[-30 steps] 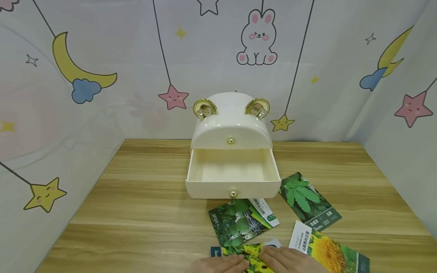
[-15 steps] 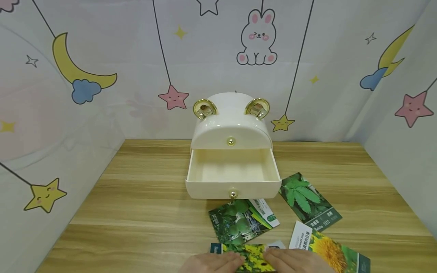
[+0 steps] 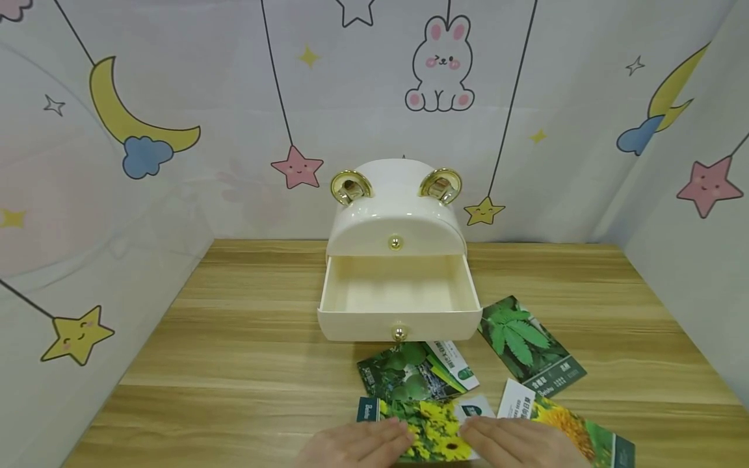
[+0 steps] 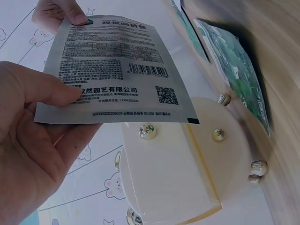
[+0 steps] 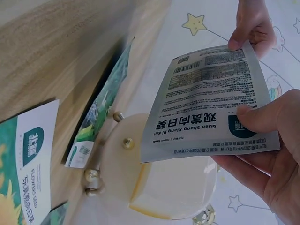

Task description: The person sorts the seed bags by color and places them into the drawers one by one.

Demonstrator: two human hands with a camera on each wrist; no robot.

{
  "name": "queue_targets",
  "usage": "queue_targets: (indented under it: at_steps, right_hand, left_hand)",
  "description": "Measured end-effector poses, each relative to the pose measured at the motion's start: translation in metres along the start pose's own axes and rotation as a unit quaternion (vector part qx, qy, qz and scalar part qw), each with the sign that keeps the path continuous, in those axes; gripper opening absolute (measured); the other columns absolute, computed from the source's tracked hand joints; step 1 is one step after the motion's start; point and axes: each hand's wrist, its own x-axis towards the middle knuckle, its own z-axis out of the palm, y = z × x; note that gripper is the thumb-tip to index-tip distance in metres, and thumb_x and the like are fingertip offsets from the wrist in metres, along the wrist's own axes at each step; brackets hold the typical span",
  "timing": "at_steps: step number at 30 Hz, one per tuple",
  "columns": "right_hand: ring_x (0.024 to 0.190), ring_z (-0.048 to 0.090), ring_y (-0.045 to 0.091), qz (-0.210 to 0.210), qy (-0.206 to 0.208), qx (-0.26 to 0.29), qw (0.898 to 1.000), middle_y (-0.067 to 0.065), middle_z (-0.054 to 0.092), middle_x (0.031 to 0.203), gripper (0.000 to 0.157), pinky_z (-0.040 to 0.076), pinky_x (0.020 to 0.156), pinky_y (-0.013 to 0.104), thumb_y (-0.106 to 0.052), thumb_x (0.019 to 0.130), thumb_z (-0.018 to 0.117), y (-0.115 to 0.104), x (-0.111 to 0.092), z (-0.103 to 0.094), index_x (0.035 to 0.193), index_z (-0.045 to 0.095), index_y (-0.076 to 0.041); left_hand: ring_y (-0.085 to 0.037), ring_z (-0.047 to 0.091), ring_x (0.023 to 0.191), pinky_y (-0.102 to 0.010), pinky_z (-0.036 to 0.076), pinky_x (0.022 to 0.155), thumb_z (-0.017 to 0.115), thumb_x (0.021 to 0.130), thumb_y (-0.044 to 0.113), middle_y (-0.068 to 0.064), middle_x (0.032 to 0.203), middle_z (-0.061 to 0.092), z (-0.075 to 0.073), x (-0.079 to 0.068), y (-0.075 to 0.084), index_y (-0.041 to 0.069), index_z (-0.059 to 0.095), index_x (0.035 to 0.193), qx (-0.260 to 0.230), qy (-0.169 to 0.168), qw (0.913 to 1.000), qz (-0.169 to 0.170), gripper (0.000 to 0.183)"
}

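A seed packet with yellow flowers [image 3: 437, 430] is pinched at its two ends by my left hand [image 3: 358, 445] and my right hand [image 3: 519, 443]. In the left wrist view, the left thumb lies on the packet's printed back [image 4: 117, 70], with fingers on the other face. The right wrist view shows the right hand [image 5: 283, 159] pinching the opposite end the same way. Beyond the packet stands a white cabinet [image 3: 398, 227] with gold ears. Its lower drawer [image 3: 400, 325] is pulled out and looks bare inside.
A green-leaf packet [image 3: 404, 377] lies in front of the drawer, partly covered in view by the held one. To the right lie another leaf packet [image 3: 529, 344] and an orange-flower packet [image 3: 570, 432], on the wooden table [image 3: 234, 364]. A patterned cloth [image 3: 234, 97] hangs behind.
The yellow-flower packet has risen slightly up the head view, showing more of its front. My hands have moved somewhat further apart along it. The cabinet and other packets have stayed put.
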Motion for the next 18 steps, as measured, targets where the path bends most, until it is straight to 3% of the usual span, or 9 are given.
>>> queue_targets:
  at_steps: [5, 7, 14, 18]
  right_hand:
    - [0.096, 0.064, 0.006, -0.004, 0.016, -0.001, 1.000, -0.009, 0.062, 0.119, 0.066, 0.056, 0.074, 0.026, -0.067, 0.075, 0.055, 0.002, 0.000, -0.002, 0.122, 0.056, -0.021]
    - [0.099, 0.063, 0.006, -0.004, 0.018, -0.012, 1.000, -0.008, 0.060, 0.122, 0.068, 0.055, 0.076, 0.026, -0.068, 0.075, 0.054, 0.002, 0.000, -0.003, 0.126, 0.053, -0.022]
    - [0.109, 0.059, 0.005, -0.016, 0.013, -0.052, 0.998, -0.010, 0.054, 0.131, 0.076, 0.050, 0.086, 0.019, -0.070, 0.077, 0.049, 0.005, 0.002, -0.012, 0.136, 0.042, -0.023]
    - [0.113, 0.056, 0.007, -0.032, 0.025, -0.062, 0.997, -0.009, 0.053, 0.133, 0.076, 0.019, 0.111, 0.009, -0.069, 0.078, 0.047, 0.008, 0.004, -0.016, 0.137, 0.041, -0.021]
  left_hand:
    - [-0.008, 0.058, 0.113, -0.019, 0.049, 0.091, 0.041, 0.093, 0.049, 0.001, 0.123, 0.061, -0.004, 0.000, -0.001, 0.015, 0.052, 0.126, 0.036, 0.040, 0.9985, 0.011, 0.049]
    - [-0.007, 0.060, 0.109, -0.018, 0.050, 0.089, 0.047, 0.092, 0.045, 0.002, 0.118, 0.064, -0.003, 0.002, -0.002, 0.017, 0.056, 0.122, 0.035, 0.067, 0.9972, -0.004, 0.042]
    - [-0.007, 0.058, 0.112, -0.017, 0.047, 0.092, 0.048, 0.092, 0.041, 0.002, 0.121, 0.062, -0.014, 0.001, -0.003, 0.016, 0.053, 0.125, 0.029, 0.069, 0.9972, -0.005, 0.041]
    - [-0.007, 0.058, 0.113, -0.016, 0.045, 0.094, 0.051, 0.091, 0.040, 0.003, 0.121, 0.062, -0.017, 0.001, -0.004, 0.016, 0.054, 0.124, 0.032, 0.096, 0.9949, 0.005, 0.041]
